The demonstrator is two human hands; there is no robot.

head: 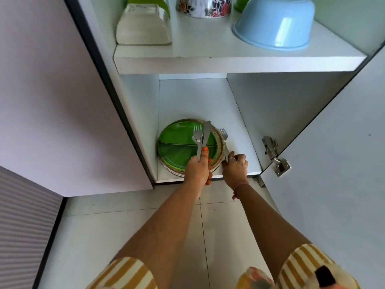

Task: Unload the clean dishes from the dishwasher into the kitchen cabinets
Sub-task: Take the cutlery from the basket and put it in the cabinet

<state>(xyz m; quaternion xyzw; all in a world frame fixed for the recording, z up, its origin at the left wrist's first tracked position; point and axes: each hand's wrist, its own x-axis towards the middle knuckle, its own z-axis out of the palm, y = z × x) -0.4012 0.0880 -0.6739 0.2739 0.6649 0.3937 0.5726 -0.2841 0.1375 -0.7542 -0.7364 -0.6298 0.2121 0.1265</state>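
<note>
Left hand [198, 167] grips knife-and-fork bundle [201, 138] above green plates [177, 147]; right hand [234, 165] pinches single fork [224, 138], lowering onto cabinet floor [235, 130] for storage.

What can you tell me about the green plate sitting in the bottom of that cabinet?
The green plate is round, glossy and plastic-looking, with raised ridges dividing it into compartments. It lies flat on top of a small stack of plates, a speckled beige rim showing beneath it, at the front left of the lower cabinet shelf. The left hand holds cutlery just above it.
</note>
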